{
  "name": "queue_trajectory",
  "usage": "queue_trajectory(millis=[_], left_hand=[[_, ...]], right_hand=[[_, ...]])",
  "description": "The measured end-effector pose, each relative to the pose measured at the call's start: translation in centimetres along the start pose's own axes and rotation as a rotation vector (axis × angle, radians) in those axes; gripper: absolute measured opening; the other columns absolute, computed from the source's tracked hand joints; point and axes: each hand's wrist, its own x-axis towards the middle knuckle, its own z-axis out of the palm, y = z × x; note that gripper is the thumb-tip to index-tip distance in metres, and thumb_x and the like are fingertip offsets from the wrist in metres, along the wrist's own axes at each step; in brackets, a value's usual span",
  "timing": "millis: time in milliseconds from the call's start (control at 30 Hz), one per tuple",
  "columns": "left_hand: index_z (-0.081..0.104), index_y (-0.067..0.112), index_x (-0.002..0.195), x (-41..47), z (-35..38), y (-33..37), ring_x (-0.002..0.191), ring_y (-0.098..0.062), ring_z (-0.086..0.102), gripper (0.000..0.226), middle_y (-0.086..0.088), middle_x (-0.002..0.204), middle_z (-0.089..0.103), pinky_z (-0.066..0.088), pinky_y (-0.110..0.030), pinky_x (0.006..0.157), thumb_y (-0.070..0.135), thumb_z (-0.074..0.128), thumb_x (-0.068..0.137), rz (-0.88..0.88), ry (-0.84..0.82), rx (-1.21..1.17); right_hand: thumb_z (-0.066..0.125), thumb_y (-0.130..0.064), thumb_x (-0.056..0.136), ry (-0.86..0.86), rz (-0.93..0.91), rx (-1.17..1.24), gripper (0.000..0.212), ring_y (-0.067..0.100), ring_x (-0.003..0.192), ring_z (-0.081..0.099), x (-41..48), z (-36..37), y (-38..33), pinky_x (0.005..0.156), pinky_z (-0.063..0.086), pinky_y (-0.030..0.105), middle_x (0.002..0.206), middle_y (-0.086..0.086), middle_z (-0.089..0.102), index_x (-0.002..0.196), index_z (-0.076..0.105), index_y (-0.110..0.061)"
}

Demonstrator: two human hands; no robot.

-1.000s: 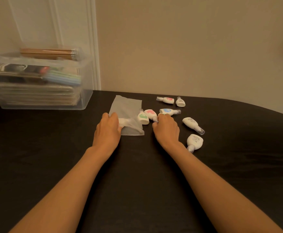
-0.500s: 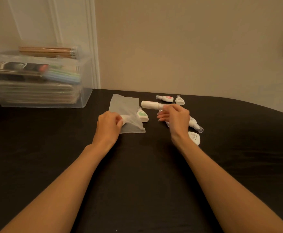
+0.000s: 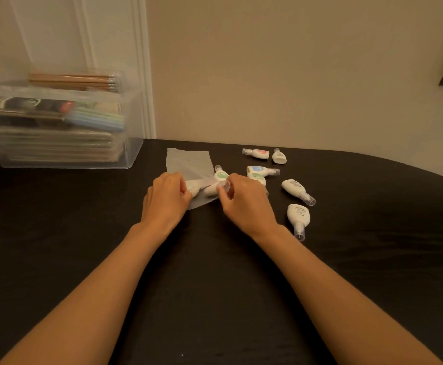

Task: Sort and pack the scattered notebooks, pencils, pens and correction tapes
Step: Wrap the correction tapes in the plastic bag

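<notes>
Head view: on the dark table (image 3: 215,285), the left hand (image 3: 166,197) pinches the mouth of a flimsy clear bag (image 3: 188,164) while the right hand (image 3: 244,201) pinches a correction tape (image 3: 213,190) at its opening, where the limp film could fold shut and snag the tape.

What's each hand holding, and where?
Left hand pinches the plastic bag at its near edge; right hand pinches a correction tape by its clear-capped end.

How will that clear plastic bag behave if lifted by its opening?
Probably floppy: the clear plastic bag lies flat and wrinkles where the left hand pinches it. Likely to sag around the correction tape at its opening.
</notes>
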Motion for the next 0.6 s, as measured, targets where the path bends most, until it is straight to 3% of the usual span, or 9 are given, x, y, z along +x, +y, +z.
queue_trajectory(millis=[100, 200, 333, 400, 467, 533, 600], left_hand=[[0.048, 0.018, 0.076, 0.2, 0.2, 0.0, 0.073, -0.012, 0.047, 0.015, 0.0, 0.087, 0.048, 0.035, -0.024, 0.06, 0.016, 0.055, 0.089, 0.054, -0.022, -0.073], [0.045, 0.021, 0.075, 0.4, 0.2, 0.1, 0.069, -0.009, 0.046, 0.018, 0.005, 0.085, 0.045, 0.038, -0.018, 0.058, 0.014, 0.053, 0.089, 0.086, -0.039, -0.182], [0.045, 0.022, 0.075, 0.7, -0.1, -0.2, 0.072, -0.01, 0.047, 0.017, 0.006, 0.086, 0.045, 0.041, -0.02, 0.062, 0.014, 0.054, 0.088, 0.09, -0.072, -0.238], [0.044, 0.023, 0.073, 0.7, -0.2, -0.4, 0.071, -0.01, 0.046, 0.019, 0.004, 0.087, 0.045, 0.04, -0.022, 0.061, 0.016, 0.056, 0.086, 0.072, -0.057, -0.231], [0.044, 0.022, 0.077, 0.5, -0.2, -0.3, 0.074, -0.011, 0.047, 0.018, 0.003, 0.091, 0.044, 0.04, -0.024, 0.061, 0.024, 0.06, 0.083, 0.042, -0.045, -0.19], [0.042, 0.021, 0.087, 0.2, 0.0, 0.0, 0.079, -0.013, 0.046, 0.03, 0.004, 0.094, 0.04, 0.037, -0.026, 0.062, 0.039, 0.065, 0.079, 0.029, -0.069, -0.082], [0.038, 0.021, 0.095, 0.0, 0.5, 0.4, 0.084, -0.014, 0.045, 0.042, 0.002, 0.098, 0.036, 0.036, -0.027, 0.063, 0.047, 0.066, 0.077, 0.045, -0.099, 0.028]], right_hand=[[0.05, -0.023, 0.094, -0.013, -0.097, -0.101, 0.018, 0.024, 0.074, 0.058, 0.0, 0.2, -0.3, 0.062, 0.038, 0.03, 0.085, 0.012, 0.063, 0.09, 0.056, -0.007], [0.05, -0.028, 0.095, -0.102, -0.165, -0.192, 0.023, 0.022, 0.088, 0.058, 0.2, 0.9, -0.4, 0.07, 0.042, 0.029, 0.1, 0.01, 0.063, 0.101, 0.059, -0.007], [0.051, -0.024, 0.095, -0.255, -0.244, -0.135, 0.025, 0.016, 0.093, 0.049, 0.4, 1.8, -0.6, 0.072, 0.038, 0.025, 0.1, 0.006, 0.059, 0.101, 0.069, -0.009], [0.052, -0.02, 0.092, -0.241, -0.152, -0.019, 0.023, 0.015, 0.088, 0.049, 0.4, 1.9, -0.6, 0.071, 0.04, 0.027, 0.092, 0.006, 0.061, 0.09, 0.072, -0.007], [0.053, -0.012, 0.087, -0.062, 0.046, 0.081, 0.016, 0.014, 0.085, 0.051, 0.7, 1.7, -0.2, 0.072, 0.043, 0.028, 0.091, 0.006, 0.061, 0.086, 0.067, -0.006], [0.056, -0.012, 0.083, 0.052, 0.239, 0.118, 0.018, 0.014, 0.092, 0.05, 1.2, 1.6, 0.4, 0.073, 0.04, 0.027, 0.099, 0.002, 0.052, 0.101, 0.057, -0.011], [0.062, -0.022, 0.081, -0.068, 0.386, 0.117, 0.033, 0.014, 0.097, 0.046, 1.5, 1.8, 1.2, 0.073, 0.036, 0.026, 0.104, -0.002, 0.042, 0.111, 0.049, -0.016]])
